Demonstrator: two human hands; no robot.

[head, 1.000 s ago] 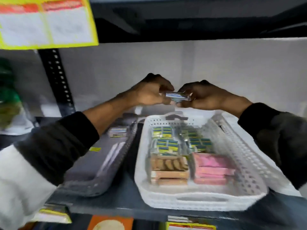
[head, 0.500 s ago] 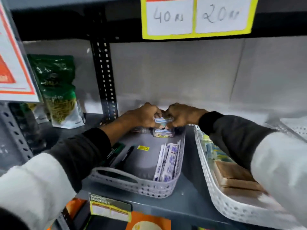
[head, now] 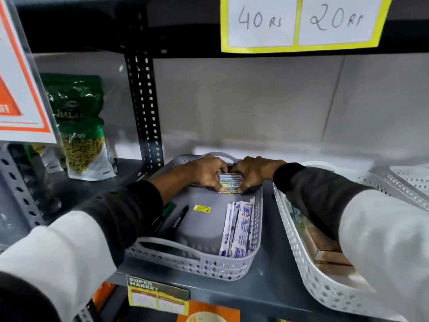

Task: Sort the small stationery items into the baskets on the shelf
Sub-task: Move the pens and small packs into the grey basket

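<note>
A small clear box of coloured paper clips (head: pixel 230 183) rests low at the far end of the grey basket (head: pixel 197 259). My left hand (head: pixel 204 171) grips its left side and my right hand (head: pixel 256 171) grips its right side. Also in the grey basket lie two markers (head: pixel 173 216), a yellow sticker (head: pixel 202 208) and white-blue packets (head: pixel 238 230) along the right wall. To the right stands a white basket (head: pixel 308 273) with brown boxes (head: pixel 329 252), partly hidden by my right sleeve.
A green snack bag (head: pixel 81 129) stands on the shelf at the left, beyond a perforated black upright (head: pixel 145 108). A yellow price card (head: pixel 299 22) hangs from the shelf above. Another white basket (head: pixel 411 180) sits at the far right.
Both hands carried the small box from above the white basket leftward to the grey basket, then lowered it onto the basket's far end. My view turned left.
</note>
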